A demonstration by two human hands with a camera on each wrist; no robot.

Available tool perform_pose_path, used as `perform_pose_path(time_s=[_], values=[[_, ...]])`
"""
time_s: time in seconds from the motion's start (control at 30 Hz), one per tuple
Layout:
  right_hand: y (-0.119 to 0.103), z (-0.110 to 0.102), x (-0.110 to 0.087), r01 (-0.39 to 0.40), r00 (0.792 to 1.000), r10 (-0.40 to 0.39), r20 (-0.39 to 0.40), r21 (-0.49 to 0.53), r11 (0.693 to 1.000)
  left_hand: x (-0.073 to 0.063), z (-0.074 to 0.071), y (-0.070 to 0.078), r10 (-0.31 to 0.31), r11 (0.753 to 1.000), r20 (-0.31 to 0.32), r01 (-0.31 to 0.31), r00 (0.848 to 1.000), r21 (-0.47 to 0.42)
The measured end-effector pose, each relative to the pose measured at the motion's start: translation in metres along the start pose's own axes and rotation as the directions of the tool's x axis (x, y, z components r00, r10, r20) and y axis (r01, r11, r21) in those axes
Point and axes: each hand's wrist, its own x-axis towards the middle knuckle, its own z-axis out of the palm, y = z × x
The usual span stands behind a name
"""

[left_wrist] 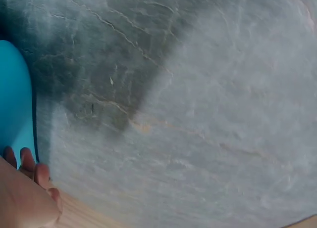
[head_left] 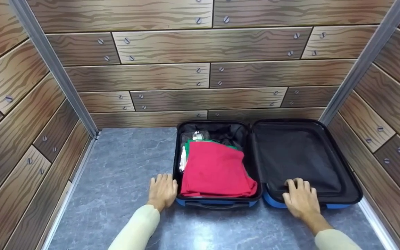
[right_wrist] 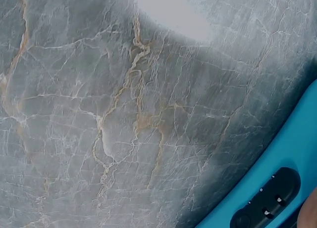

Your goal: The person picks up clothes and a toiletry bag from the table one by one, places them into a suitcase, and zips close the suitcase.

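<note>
A blue hard-shell suitcase [head_left: 342,199] lies spread flat on a grey marbled surface [head_left: 123,173]. Its left half holds a folded red garment [head_left: 217,170] over a green one, with a clear plastic bag [head_left: 191,139] behind. The right half shows only black lining [head_left: 300,152]. My left hand [head_left: 163,190] rests flat on the surface, fingers straight, against the case's left front corner; the left wrist view shows fingertips [left_wrist: 29,161] beside the blue shell [left_wrist: 15,99]. My right hand [head_left: 300,199] lies with straight fingers over the front rim of the right half. The right wrist view shows the blue shell [right_wrist: 282,154] with a black lock [right_wrist: 267,201].
Wood-pattern panel walls [head_left: 200,73] with screw heads enclose the surface at the back and both sides, with metal corner posts [head_left: 50,62]. The suitcase sits close to the back wall and the right wall. Bare grey surface lies to the left of the case.
</note>
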Motion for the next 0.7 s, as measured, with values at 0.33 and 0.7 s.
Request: perform_pose_path(time_s=[0.33, 0.7], values=[[0.000, -0.004, 0.001, -0.001, 1.000, 0.001, 0.020, 0.014, 1.000, 0.000, 0.001, -0.003, 0.051, 0.998, -0.037, -0.049, 0.998, 0.035], [0.065, -0.032, -0.011, -0.168, 0.985, 0.168, 0.042, -0.013, 0.986, -0.001, -0.002, 0.007, 0.090, 0.995, -0.027, -0.089, 0.996, 0.046]])
